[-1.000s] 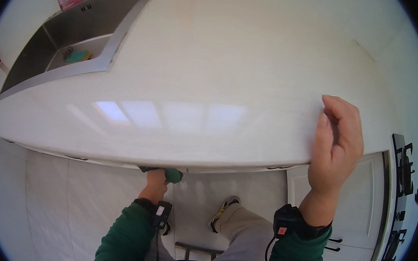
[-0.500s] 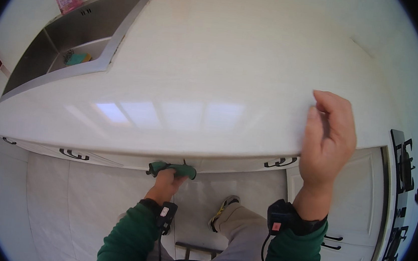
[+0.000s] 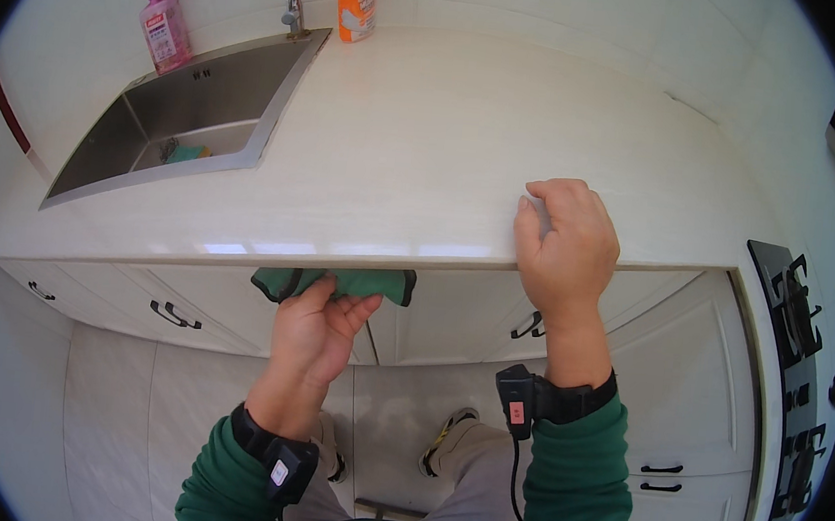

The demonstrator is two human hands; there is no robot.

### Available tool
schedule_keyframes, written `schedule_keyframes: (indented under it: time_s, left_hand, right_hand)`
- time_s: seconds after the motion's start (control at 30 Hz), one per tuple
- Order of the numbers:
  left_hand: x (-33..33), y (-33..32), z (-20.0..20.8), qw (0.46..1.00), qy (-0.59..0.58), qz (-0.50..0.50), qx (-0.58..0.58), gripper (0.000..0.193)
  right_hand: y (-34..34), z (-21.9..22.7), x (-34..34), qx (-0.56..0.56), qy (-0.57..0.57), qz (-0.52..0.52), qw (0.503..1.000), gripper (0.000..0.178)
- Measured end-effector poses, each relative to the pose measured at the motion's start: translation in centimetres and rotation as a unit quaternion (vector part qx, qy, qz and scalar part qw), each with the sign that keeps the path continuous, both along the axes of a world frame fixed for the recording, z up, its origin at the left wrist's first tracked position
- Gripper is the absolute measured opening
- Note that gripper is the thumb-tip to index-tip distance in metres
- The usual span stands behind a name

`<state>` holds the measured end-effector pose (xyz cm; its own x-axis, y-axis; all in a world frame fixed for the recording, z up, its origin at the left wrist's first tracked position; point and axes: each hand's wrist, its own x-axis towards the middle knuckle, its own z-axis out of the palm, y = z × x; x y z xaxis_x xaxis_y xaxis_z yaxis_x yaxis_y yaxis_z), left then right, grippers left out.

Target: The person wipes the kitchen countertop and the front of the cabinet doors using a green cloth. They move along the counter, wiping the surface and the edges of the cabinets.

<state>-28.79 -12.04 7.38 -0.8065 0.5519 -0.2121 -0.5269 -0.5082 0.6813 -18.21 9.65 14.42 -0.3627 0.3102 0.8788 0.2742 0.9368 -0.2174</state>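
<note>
When there's a green cloth bunched up at the desk edge, get a proper hold on it.
It's just under the front lip, by the white cupboard doors, dark-trimmed ends sticking out either side of the left hand, which is gripping it palm up. I'd spread the fingers wider along it so neither end flops, and mind the knuckles, since that lip looks easy to bump. Right hand is loosely curled near the desk edge; can't tell if it holds anything or touches down. Pink pump bottle, orange bottle and sink are well apart from the cloth, so they shouldn't get knocked imo.
</note>
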Motion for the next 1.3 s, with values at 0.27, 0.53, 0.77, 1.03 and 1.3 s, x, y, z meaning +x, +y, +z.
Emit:
schedule_keyframes:
  time_s: [0.27, 0.53, 0.77, 1.03, 1.3]
  left_hand:
    - [0.0, 1.8, -12.8, 0.992, -0.075, 0.002, -0.104, 0.025]
    - [-0.9, 3.1, -26.2, 0.948, -0.194, -0.006, -0.252, 0.027]
    - [-2.0, 3.5, -31.3, 0.938, -0.131, -0.046, -0.316, 0.03]
    - [-0.9, 3.9, -29.0, 0.957, -0.238, 0.009, -0.169, 0.033]
    - [-0.1, 4.3, -15.9, 0.96, -0.256, 0.035, -0.112, 0.03]
  right_hand:
    - [-0.1, 0.0, -0.2, 0.003, -0.007, -0.006, 1.0, 0.011]
    - [0.4, 0.0, -0.5, -0.01, 0.004, 0.046, 0.999, 0.015]
    - [0.0, 0.4, 0.2, -0.045, -0.065, 0.066, 0.995, 0.01]
    - [0.1, 0.3, 0.0, -0.035, -0.029, 0.064, 0.997, 0.005]
    - [0.3, 0.0, -0.4, 0.005, 0.004, 0.014, 1.0, 0.02]
